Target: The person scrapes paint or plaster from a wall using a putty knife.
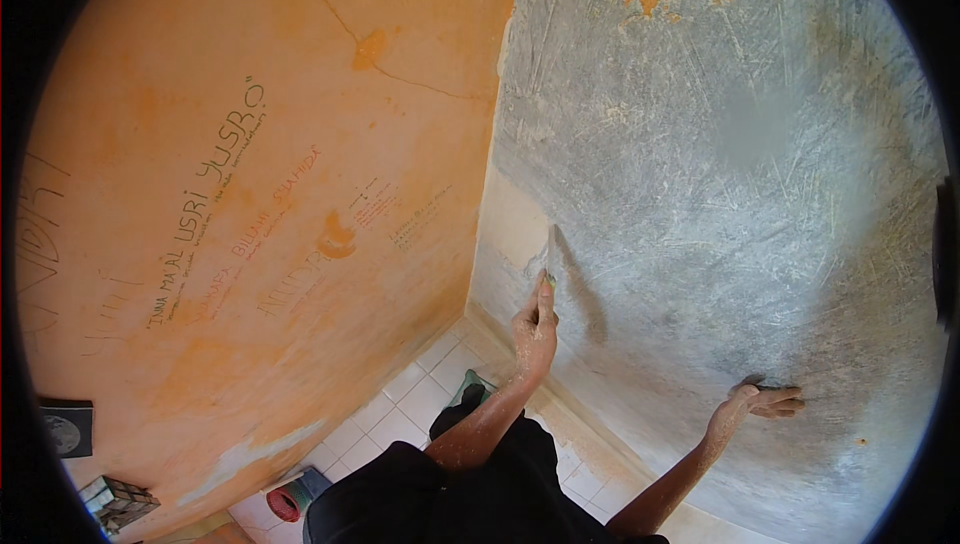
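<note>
My left hand [536,334] is closed around the handle of a scraper [549,247], possibly a putty knife, whose thin blade meets the wall near the corner. Beside the blade, a pale cream patch [510,219] of old coating borders the bare grey wall [660,184]. The scraper casts a shadow to its right. Lower on the same wall, my right hand [768,400] rests with fingers stretched out, holding nothing. Pale dust clings to both forearms.
On the left stands an orange wall [400,54] with handwriting and a crack. White floor tiles [405,384] lie below, with a green item [472,380] by my foot. A red round container [284,504], a dark picture [67,428] and a box-like item [118,504] sit lower left.
</note>
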`<state>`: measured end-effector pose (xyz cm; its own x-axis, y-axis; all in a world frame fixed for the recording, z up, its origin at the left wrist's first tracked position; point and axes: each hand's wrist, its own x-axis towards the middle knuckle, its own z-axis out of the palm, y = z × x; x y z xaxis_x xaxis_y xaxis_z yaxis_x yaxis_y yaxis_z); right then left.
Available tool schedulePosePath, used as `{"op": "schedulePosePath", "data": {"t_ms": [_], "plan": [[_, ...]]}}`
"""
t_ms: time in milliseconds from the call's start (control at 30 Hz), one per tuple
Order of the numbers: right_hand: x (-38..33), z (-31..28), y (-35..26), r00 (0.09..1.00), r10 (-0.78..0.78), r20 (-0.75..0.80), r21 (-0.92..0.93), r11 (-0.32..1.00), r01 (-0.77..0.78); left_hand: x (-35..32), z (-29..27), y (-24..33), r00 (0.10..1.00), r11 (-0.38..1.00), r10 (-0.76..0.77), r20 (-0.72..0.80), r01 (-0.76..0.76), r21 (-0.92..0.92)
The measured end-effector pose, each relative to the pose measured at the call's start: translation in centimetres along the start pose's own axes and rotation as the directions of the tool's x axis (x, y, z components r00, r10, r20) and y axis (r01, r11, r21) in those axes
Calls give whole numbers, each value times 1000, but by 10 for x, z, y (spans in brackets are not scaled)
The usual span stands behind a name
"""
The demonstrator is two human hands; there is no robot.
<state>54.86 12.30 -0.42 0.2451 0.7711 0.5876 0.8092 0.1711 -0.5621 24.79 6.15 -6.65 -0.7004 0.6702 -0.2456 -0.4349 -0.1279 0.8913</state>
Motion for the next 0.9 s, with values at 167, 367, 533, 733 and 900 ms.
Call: {"op": "schedulePosePath", "data": {"t_ms": [167, 367, 533, 733, 900], "plan": [[6, 1, -7, 999, -32, -17, 13, 999, 32, 0, 4, -6, 996, 993, 91, -12, -90, 80], [-5, -5, -6, 998, -54, -37, 17, 998, 54, -10, 18, -7, 998, 1000, 6, -62, -5, 22], [-6, -4, -5, 997, -62, -37, 7, 998, 62, 41, -5, 8, 982, 1000, -3, -191, 4, 1], [0, -5, -11, 991, 89, 95, -20, 996, -88, -36, 21, -33, 1000, 999, 6, 24, -7, 40], [2, -6, -39, 980, 147, 135, -156, 980, -126, 43, 6, -2, 977, 1000, 15, -213, -16, -3]]}}
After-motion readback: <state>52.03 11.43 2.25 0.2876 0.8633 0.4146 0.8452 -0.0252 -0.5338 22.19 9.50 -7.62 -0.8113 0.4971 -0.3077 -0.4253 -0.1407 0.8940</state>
